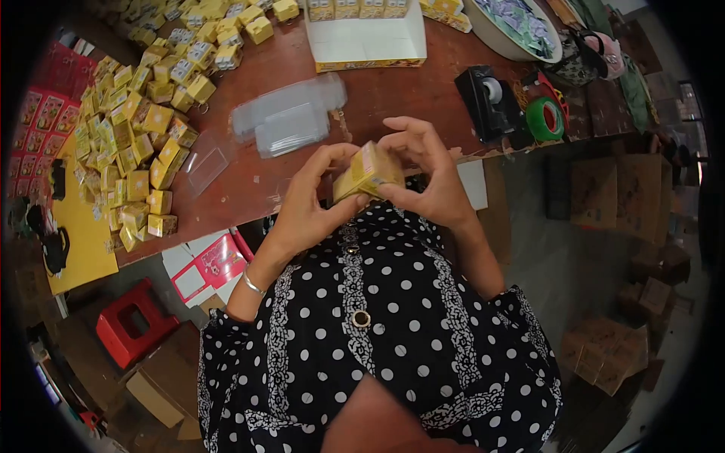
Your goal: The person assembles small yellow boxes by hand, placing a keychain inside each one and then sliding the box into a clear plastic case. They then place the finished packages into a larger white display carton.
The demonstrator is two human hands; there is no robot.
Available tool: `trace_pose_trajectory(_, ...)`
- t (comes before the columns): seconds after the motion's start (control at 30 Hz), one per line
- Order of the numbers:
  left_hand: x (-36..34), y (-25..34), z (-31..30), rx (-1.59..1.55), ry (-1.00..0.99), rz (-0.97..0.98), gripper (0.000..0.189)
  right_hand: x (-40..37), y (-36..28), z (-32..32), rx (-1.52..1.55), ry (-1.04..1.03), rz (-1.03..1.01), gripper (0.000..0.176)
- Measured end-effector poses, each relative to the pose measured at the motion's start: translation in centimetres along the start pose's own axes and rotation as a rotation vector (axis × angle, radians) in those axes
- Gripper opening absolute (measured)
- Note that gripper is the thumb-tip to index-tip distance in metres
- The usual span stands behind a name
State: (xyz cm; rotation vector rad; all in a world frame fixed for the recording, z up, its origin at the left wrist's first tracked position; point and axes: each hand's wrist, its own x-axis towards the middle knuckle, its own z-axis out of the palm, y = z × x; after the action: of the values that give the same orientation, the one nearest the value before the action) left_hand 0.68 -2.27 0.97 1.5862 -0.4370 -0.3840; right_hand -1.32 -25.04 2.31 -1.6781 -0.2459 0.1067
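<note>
A small yellow printed box [366,172] is held up in front of my body, just off the near edge of the table. My left hand [313,198] grips it from the left, thumb along its lower side and fingers behind. On the other side my right hand [432,177] has its thumb against the box's lower right, with the index finger raised and curved above. Beyond the hands lie clear plastic trays [291,117] on the table. To the left spreads a big heap of similar small yellow boxes [140,136].
An open white display carton [366,47] with several small boxes stands at the back. A black tape dispenser [487,102] and green tape roll [545,119] lie to the right, below a basin [521,30] of packets. A red stool [136,321] and cardboard boxes [619,192] stand off the table.
</note>
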Motion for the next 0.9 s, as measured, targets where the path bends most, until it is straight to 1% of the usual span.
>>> trace_pose_trajectory(0.03, 0.0, 0.0, 0.2, -0.01, -0.012, 0.008, 0.052, -0.1, -0.6, -0.2, -0.025, -0.052, 0.049, 0.083)
trace_pose_trajectory(0.07, 0.0, -0.2, 0.5, -0.021, -0.039, 0.02, 0.052, -0.3, -1.1, -0.7, -0.049, -0.105, 0.1, 0.084)
trace_pose_trajectory(0.1, 0.0, -0.5, 0.7, -0.087, -0.063, -0.034, 0.053, -0.4, -0.8, -1.5, -0.074, -0.152, 0.083, 0.083)
trace_pose_trajectory(0.13, -0.1, -0.9, 0.7, -0.15, -0.084, -0.09, 0.053, -0.4, -0.7, -3.0, -0.187, -0.053, -0.032, 0.077)
trace_pose_trajectory(0.17, -0.1, -1.2, 0.7, -0.142, -0.09, -0.093, 0.054, -0.5, -0.5, -5.0, -0.299, 0.04, -0.147, 0.071)
trace_pose_trajectory(0.2, -0.2, -1.6, 0.6, -0.147, -0.102, -0.088, 0.054, -0.4, -0.1, -7.1, -0.196, 0.333, -0.095, 0.045)
trace_pose_trajectory(0.27, -0.3, -2.2, 0.3, -0.15, -0.065, -0.095, 0.056, -0.3, 1.0, -12.3, -0.098, 0.824, 0.103, 0.03)
trace_pose_trajectory(0.33, -0.2, -1.9, 0.3, -0.172, -0.072, -0.109, 0.056, -1.3, 6.0, -19.5, -0.641, 0.903, -0.018, 0.03)
trace_pose_trajectory(0.37, -0.2, -1.7, 0.4, -0.192, -0.073, -0.131, 0.056, -1.6, 7.6, -21.7, -0.645, 0.902, -0.022, 0.03)
trace_pose_trajectory(0.43, 0.0, -2.0, 0.6, -0.187, -0.064, -0.126, 0.057, -1.7, 8.3, -23.2, -0.537, 0.685, 0.234, 0.031)
trace_pose_trajectory(0.47, 0.0, -2.2, 0.7, -0.178, -0.058, -0.124, 0.057, -1.9, 8.9, -23.9, -0.537, 0.685, 0.236, 0.031)
trace_pose_trajectory(0.53, 0.1, -2.2, 0.8, -0.167, -0.062, -0.122, 0.057, -1.5, 7.1, -22.8, -0.445, 0.558, 0.439, 0.032)
trace_pose_trajectory(0.67, 0.2, -2.1, 0.8, -0.165, -0.076, -0.106, 0.056, -1.6, 7.2, -22.8, -0.435, 0.521, 0.448, 0.028)
trace_pose_trajectory(0.73, 0.3, -1.8, 0.7, -0.159, -0.076, -0.115, 0.056, -1.8, 6.7, -22.3, -0.337, 0.533, 0.386, 0.026)
trace_pose_trajectory(0.77, 0.3, -1.7, 0.7, -0.155, -0.075, -0.121, 0.056, -1.9, 7.1, -22.4, -0.335, 0.533, 0.387, 0.026)
trace_pose_trajectory(0.83, 0.3, -1.7, 0.8, -0.162, -0.076, -0.126, 0.056, -2.0, 7.8, -22.5, -0.202, 0.534, 0.38, 0.026)
trace_pose_trajectory(0.87, 0.3, -1.7, 0.8, -0.171, -0.076, -0.128, 0.056, -2.2, 7.9, -22.5, -0.203, 0.535, 0.378, 0.026)
trace_pose_trajectory(0.9, 0.3, -1.7, 0.9, -0.171, -0.075, -0.126, 0.056, -2.3, 7.8, -22.1, -0.154, 0.568, 0.351, 0.026)
